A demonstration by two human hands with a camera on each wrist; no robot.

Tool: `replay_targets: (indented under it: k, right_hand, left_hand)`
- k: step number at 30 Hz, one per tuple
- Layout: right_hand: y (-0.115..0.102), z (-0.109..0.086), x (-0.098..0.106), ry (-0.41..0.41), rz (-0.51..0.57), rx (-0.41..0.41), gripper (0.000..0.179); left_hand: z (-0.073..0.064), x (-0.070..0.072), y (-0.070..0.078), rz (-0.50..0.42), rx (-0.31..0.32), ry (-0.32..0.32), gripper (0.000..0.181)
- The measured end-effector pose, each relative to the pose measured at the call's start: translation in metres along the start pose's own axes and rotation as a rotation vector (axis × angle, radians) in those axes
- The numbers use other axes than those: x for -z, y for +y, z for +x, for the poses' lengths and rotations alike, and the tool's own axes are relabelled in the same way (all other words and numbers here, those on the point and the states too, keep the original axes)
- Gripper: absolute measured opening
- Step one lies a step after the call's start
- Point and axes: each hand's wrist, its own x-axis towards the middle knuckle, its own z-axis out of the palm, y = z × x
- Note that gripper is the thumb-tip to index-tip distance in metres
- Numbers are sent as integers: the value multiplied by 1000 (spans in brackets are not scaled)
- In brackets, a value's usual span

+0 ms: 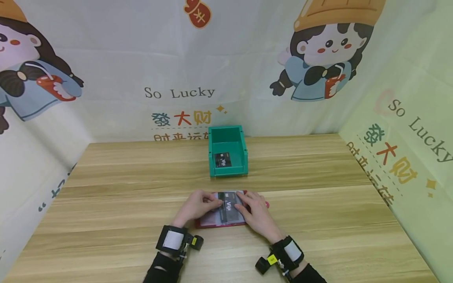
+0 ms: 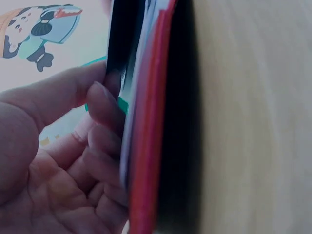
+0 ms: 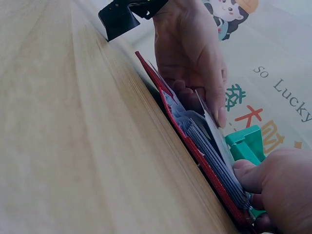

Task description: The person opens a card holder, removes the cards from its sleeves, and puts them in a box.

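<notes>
A red card holder (image 1: 223, 226) with clear sleeve pages lies unfolded on the table. Over its pages is a dark grey card (image 1: 230, 212) marked "Vip". My left hand (image 1: 199, 205) pinches the card's left edge between thumb and fingertips; in the left wrist view that edge stands raised off the pages. My right hand (image 1: 257, 214) grips the holder's right side, its thumb (image 3: 248, 175) pressing on the card or top sleeve. Several stacked sleeves (image 3: 214, 161) show edge-on in the right wrist view. How far the card sits inside a sleeve is hidden.
Behind the holder stands a green open bin (image 1: 245, 157), with another black "Vip" card (image 1: 222, 160) lying inside it near the front. The wooden table (image 1: 124, 188) ends at printed cloth walls (image 1: 124, 70) at the back and sides.
</notes>
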Motion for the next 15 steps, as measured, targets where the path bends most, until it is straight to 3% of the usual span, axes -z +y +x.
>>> replay_targets:
  k: [9,15]
  right_hand:
    - [0,1,0,15,-9,10,38]
    - [-1,1,0,19,-11,14,38]
  left_hand:
    - [1,4,-12,-98,-68,-33,21]
    - [2,6,-17,-147,-79,-45,21]
